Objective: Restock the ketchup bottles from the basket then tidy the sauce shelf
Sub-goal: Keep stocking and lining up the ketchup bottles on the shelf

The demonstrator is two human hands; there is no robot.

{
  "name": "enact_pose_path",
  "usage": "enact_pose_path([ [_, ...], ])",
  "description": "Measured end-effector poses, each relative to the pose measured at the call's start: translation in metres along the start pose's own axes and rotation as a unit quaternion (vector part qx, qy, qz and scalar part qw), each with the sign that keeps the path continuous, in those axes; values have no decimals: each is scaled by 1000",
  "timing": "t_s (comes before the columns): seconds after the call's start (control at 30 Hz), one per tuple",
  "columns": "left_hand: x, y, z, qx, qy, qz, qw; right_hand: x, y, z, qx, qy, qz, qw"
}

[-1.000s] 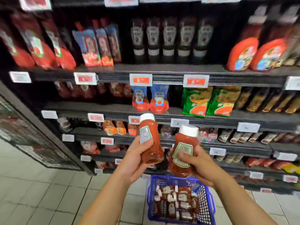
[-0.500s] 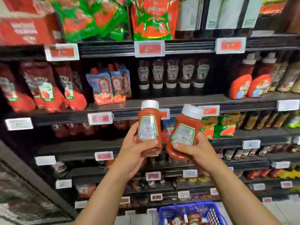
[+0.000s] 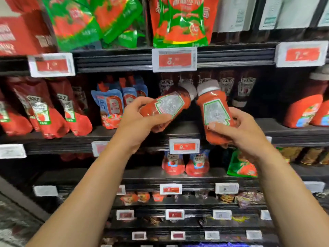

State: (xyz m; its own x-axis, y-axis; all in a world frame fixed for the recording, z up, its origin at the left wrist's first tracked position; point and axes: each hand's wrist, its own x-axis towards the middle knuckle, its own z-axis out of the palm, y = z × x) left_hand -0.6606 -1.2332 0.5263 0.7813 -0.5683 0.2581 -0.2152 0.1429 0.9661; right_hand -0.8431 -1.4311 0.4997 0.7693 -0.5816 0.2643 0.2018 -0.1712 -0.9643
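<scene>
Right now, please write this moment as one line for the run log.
left hand: grips tilted ketchup bottle | right hand: grips second ketchup bottle | caps nearly meet | bottles before Heinz shelf, not yet placed

Change from one second earlier: your hands have risen from the lower shelves to the shelf of dark sauce bottles (image 3: pixel 226 84). Your left hand (image 3: pixel 137 122) has tipped its ketchup bottle (image 3: pixel 165 104) from upright to nearly level, cap pointing right. Your right hand (image 3: pixel 243 129) has leaned its ketchup bottle (image 3: pixel 215 113) leftward, so the two caps now almost meet. The blue basket (image 3: pixel 222 244) has dropped to the frame's bottom edge.
</scene>
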Motion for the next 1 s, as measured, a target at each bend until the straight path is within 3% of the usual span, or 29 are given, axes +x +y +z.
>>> enact_pose_path([
  [0.27, 35, 8, 9, 0, 68, 49, 996, 37, -1, -35, -57, 7, -14, 998],
  [0.4, 47, 10, 23, 25, 55, 66, 996, 50, -4, -45, -73, 15, -32, 997],
  [0.5, 55, 10, 30, 59, 67, 32, 995, 58, -7, -49, -87, 18, -43, 995],
  [0.87, 86, -2, 42, 48, -4, 130, 990, 77, -13, -48, -48, 112, -97, 988],
  [1.0, 96, -16, 44, 70, -8, 131, 989, 93, -11, -46, -138, 98, -74, 983],
])
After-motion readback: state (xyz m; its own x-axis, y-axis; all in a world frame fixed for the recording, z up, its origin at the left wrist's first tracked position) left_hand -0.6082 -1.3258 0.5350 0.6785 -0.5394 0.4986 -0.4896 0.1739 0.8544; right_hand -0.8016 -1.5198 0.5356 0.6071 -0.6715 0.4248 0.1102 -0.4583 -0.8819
